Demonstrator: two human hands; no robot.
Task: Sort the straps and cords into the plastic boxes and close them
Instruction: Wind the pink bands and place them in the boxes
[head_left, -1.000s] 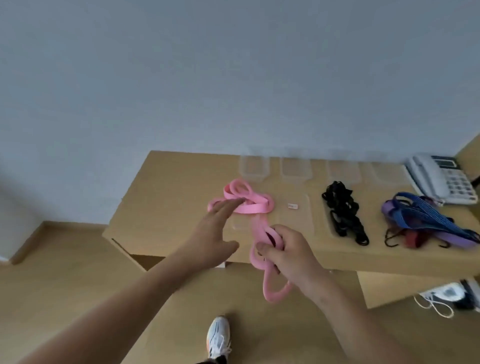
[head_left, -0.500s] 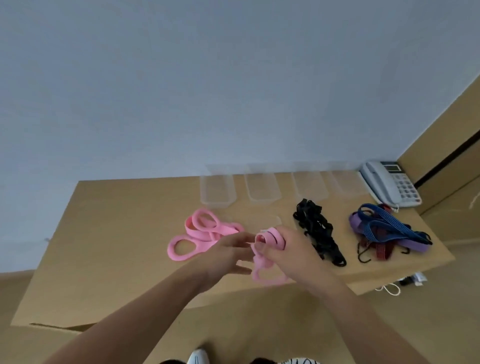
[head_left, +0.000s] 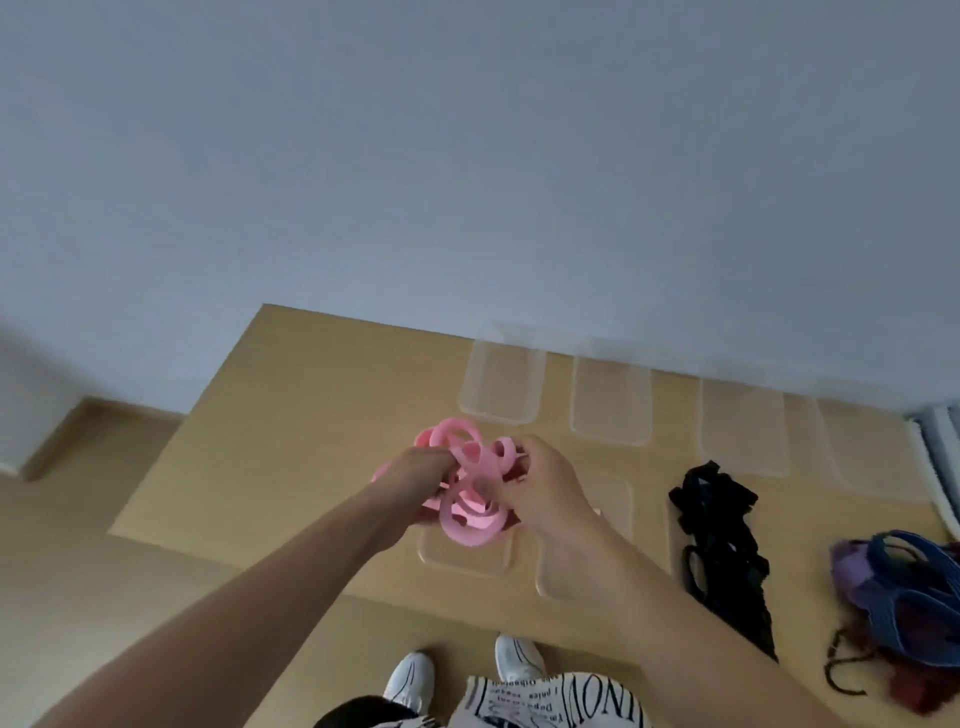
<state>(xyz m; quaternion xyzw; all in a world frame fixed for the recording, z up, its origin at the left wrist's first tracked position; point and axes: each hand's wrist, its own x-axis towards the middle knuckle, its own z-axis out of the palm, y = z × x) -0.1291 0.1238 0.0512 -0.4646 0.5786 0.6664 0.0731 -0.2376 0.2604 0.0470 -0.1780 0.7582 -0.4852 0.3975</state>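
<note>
A pink strap (head_left: 470, 514) is bunched into loops between both hands, just above the wooden table (head_left: 270, 441). My left hand (head_left: 415, 483) grips its left side and my right hand (head_left: 545, 488) grips its right side. Several clear plastic boxes stand in a row at the back, among them the leftmost box (head_left: 501, 382) and the one beside it (head_left: 610, 400). Two clear lids (head_left: 467, 564) (head_left: 613, 499) lie flat under my hands. A black strap bundle (head_left: 722, 540) lies to the right. Further right sits a heap of blue, purple and dark red cords (head_left: 898, 587).
A white telephone (head_left: 940, 457) shows at the right edge of the table. A plain wall rises behind the boxes. The table's front edge runs just ahead of my white shoes (head_left: 410, 680) on the wooden floor.
The loose pink loops that lay on the table are now gathered up into one bunch between both hands. The head view has swung down and left, closer to the table.
</note>
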